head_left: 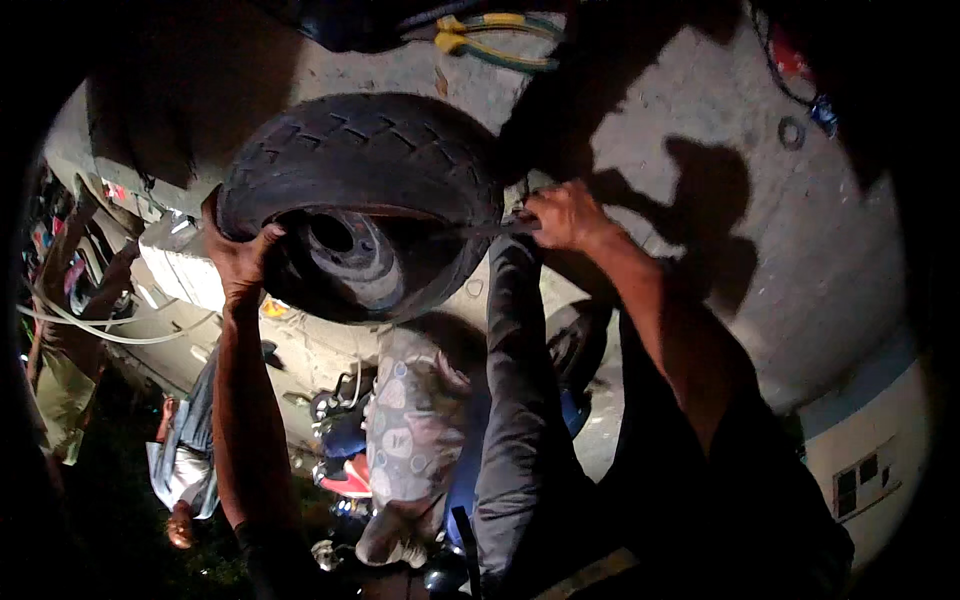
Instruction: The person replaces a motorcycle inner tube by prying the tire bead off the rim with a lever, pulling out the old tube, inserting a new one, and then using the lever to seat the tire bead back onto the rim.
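Note:
A black tyre [370,140] with a treaded face fills the upper middle, its inner rim [365,275] visible through the opening. My left hand [240,250] grips the tyre's left side, thumb on the bead edge. My right hand [565,215], at the tyre's right side, is closed on a dark flat metal lever [485,231], which reaches leftward into the tyre along the bead. My grey-trousered leg [515,380] lies below the tyre, near my right hand.
Yellow-green pliers [500,42] lie above the tyre. A small ring [791,131] rests on the concrete [720,100]. At left are pale hoses [120,335] and a person [190,460]; another person's legs [75,300] show farther left. A patterned cloth object [410,430] sits at bottom middle.

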Demonstrator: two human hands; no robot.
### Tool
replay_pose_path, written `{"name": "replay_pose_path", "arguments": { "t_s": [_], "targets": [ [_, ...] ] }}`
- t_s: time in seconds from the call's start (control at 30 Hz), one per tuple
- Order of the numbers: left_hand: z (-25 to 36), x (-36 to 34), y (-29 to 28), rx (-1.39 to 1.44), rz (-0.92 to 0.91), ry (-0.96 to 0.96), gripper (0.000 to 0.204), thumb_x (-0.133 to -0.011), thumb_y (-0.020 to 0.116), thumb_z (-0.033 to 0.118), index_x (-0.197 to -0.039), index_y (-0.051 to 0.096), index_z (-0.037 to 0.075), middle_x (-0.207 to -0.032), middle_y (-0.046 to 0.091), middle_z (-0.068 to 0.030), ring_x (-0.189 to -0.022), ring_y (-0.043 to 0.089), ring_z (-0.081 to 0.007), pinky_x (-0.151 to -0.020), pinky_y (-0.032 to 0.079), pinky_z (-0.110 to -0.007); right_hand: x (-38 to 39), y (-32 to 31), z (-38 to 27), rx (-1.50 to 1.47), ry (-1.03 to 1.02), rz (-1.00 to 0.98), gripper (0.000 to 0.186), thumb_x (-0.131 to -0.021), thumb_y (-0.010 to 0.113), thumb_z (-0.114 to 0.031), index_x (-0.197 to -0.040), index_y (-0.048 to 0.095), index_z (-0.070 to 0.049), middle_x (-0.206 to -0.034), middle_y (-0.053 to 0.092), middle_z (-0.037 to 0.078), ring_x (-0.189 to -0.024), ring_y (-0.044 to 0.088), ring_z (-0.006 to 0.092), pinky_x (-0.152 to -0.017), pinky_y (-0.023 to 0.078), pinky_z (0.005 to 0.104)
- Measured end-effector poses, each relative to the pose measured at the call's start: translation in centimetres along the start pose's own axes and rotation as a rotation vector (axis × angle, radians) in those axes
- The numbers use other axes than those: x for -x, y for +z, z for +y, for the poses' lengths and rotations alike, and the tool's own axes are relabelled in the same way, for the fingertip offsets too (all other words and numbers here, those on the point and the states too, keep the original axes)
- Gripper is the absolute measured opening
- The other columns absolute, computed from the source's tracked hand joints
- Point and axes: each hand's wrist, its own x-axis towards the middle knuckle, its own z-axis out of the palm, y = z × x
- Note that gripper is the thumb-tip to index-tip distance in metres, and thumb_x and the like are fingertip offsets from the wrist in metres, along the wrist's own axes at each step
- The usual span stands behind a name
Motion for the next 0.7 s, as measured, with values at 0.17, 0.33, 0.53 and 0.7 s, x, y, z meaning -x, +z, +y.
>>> {"name": "replay_pose_path", "arguments": {
  "t_s": [0.17, 0.33, 0.53, 0.7],
  "targets": [
    [3.3, 0.6, -0.5, -0.024, -0.002, -0.010, 0.115, -0.057, 0.097, 0.047, -0.143, 0.040, -0.004, -0.136, 0.053, -0.0196, -0.125, 0.053, -0.0329, -0.109, 0.040, -0.041, 0.3, -5.0, -6.9, 0.087, 0.442, -0.429, 0.029, -0.080, 0.068, -0.027, -0.105, 0.072, -0.013, -0.091, 0.073, 0.018, -0.087, 0.071, 0.0383, -0.081, 0.053, 0.0529],
    [3.7, 0.8, -1.0, -0.055, -0.013, -0.016, 0.123, -0.051, 0.098, 0.049, -0.145, 0.038, -0.003, -0.134, 0.055, -0.0239, -0.124, 0.055, -0.0365, -0.107, 0.044, -0.044, 2.6, -5.7, -10.8, 0.005, 0.625, -0.331, 0.028, -0.082, 0.070, -0.029, -0.098, 0.075, -0.006, -0.091, 0.072, 0.022, -0.086, 0.069, 0.0436, -0.079, 0.054, 0.0533],
    [6.1, 1.1, -1.4, -0.241, 0.003, 0.067, 0.123, -0.053, 0.092, 0.061, -0.146, 0.040, 0.000, -0.134, 0.056, -0.0256, -0.123, 0.054, -0.0439, -0.105, 0.041, -0.051, 3.2, -7.4, -11.8, -0.028, 0.697, -0.300, 0.028, -0.082, 0.070, -0.030, -0.084, 0.072, -0.002, -0.085, 0.069, 0.023, -0.086, 0.068, 0.0426, -0.077, 0.054, 0.0528],
    [9.1, 3.6, -0.5, -0.407, 0.087, 0.046, 0.105, -0.071, 0.086, 0.051, -0.152, 0.034, 0.007, -0.145, 0.043, -0.0258, -0.132, 0.043, -0.0445, -0.112, 0.033, -0.052, 4.2, -8.8, -12.5, 0.012, 0.764, -0.304, 0.023, -0.083, 0.073, -0.029, -0.085, 0.074, -0.005, -0.082, 0.070, 0.020, -0.082, 0.069, 0.0410, -0.078, 0.056, 0.0504]
  ]
}}
